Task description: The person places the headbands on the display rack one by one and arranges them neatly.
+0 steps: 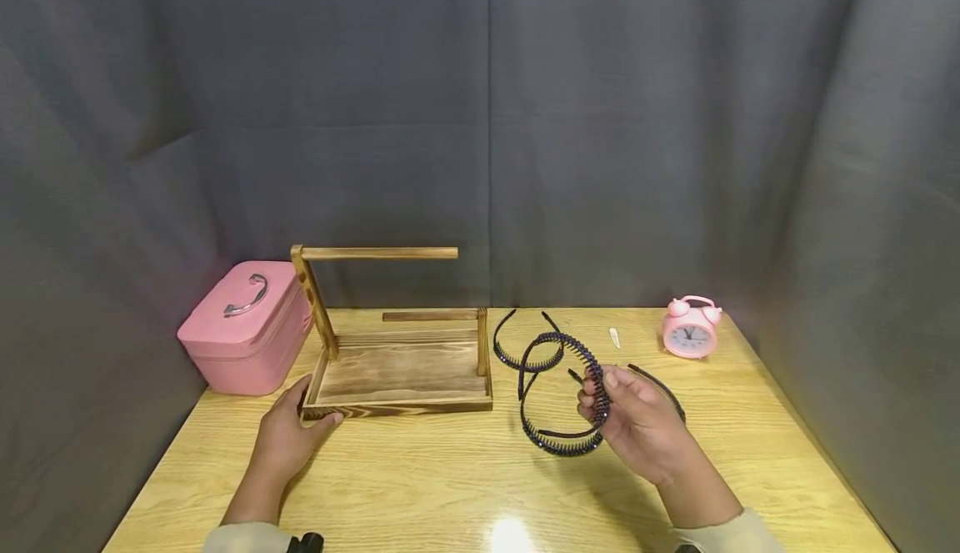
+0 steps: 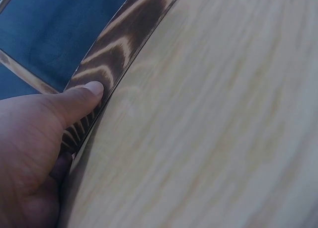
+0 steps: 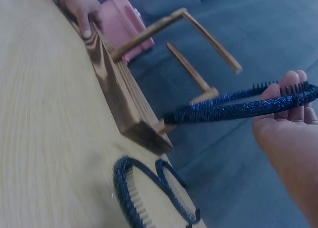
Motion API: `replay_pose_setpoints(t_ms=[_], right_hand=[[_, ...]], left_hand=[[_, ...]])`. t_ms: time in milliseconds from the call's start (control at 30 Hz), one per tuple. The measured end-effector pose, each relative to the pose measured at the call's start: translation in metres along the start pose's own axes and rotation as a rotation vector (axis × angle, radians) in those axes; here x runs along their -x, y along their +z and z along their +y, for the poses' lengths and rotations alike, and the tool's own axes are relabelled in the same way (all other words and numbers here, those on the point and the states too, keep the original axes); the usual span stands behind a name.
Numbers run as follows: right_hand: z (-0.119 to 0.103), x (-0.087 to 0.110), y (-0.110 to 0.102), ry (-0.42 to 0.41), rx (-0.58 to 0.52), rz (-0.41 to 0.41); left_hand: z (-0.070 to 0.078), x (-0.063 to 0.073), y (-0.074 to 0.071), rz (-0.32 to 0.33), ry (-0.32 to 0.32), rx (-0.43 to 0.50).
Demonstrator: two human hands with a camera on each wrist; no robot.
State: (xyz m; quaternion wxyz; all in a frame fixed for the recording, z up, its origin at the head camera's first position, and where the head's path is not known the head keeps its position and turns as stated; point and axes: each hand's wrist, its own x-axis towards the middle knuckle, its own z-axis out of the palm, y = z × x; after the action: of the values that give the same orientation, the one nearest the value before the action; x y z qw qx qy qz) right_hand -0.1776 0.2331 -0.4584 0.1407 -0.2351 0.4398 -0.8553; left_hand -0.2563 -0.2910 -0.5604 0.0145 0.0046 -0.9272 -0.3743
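A wooden stand (image 1: 397, 409) with a tray base and two horizontal bars, one high on the left and one low on the right, rests on the table. My left hand (image 1: 285, 432) grips its front left corner, thumb against the dark-grained front wall (image 2: 117, 49). Raised over the table to the right of the stand, a dark toothed headband (image 1: 581, 351) is pinched by my right hand (image 1: 641, 419) at one side. Below and behind it lie a headband (image 1: 566, 449) and another headband (image 1: 528, 365). A further headband (image 1: 663, 388) is partly hidden behind the right hand.
A pink case (image 1: 240, 328) with a metal handle stands behind the stand at left. Toward the back right are a pink alarm clock (image 1: 690, 332) and a small pale hair clip (image 1: 615, 337). Grey curtains (image 1: 600, 136) border the wooden table (image 1: 420, 486).
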Motion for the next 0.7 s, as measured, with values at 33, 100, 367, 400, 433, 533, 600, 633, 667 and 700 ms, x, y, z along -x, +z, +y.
replay_pose_setpoints(t_ms=[33, 100, 367, 400, 433, 533, 600, 633, 667, 700], right_hand=[[0.001, -0.003, 0.003, 0.005, 0.005, 0.001], [0.002, -0.008, 0.008, 0.015, 0.030, 0.006], [-0.004, -0.039, 0.026, -0.030, 0.120, 0.025], [-0.007, -0.045, 0.029, -0.041, 0.111, 0.034], [-0.010, -0.052, 0.034, -0.052, 0.101, 0.044], [-0.020, -0.075, 0.047, -0.086, 0.107, 0.127], [-0.026, -0.093, 0.056, -0.093, 0.129, 0.210], [-0.028, -0.102, 0.060, -0.091, 0.142, 0.251], [-0.030, -0.112, 0.063, -0.086, 0.160, 0.289], [-0.031, -0.121, 0.066, -0.080, 0.172, 0.322]], left_hand=[[0.000, 0.000, 0.000, -0.005, -0.003, 0.000], [0.001, 0.000, 0.000, -0.010, -0.009, -0.003], [0.000, 0.001, 0.000, 0.002, -0.002, -0.006], [0.000, 0.001, 0.000, 0.004, 0.000, -0.006], [0.001, 0.001, -0.001, 0.005, 0.001, -0.004], [0.001, 0.001, -0.001, 0.007, 0.001, 0.002], [0.000, 0.001, -0.001, 0.012, 0.004, 0.005], [0.000, 0.001, 0.000, 0.016, 0.005, 0.008], [0.000, 0.000, 0.000, 0.022, 0.009, 0.011], [0.000, 0.000, 0.001, 0.026, 0.010, 0.017]])
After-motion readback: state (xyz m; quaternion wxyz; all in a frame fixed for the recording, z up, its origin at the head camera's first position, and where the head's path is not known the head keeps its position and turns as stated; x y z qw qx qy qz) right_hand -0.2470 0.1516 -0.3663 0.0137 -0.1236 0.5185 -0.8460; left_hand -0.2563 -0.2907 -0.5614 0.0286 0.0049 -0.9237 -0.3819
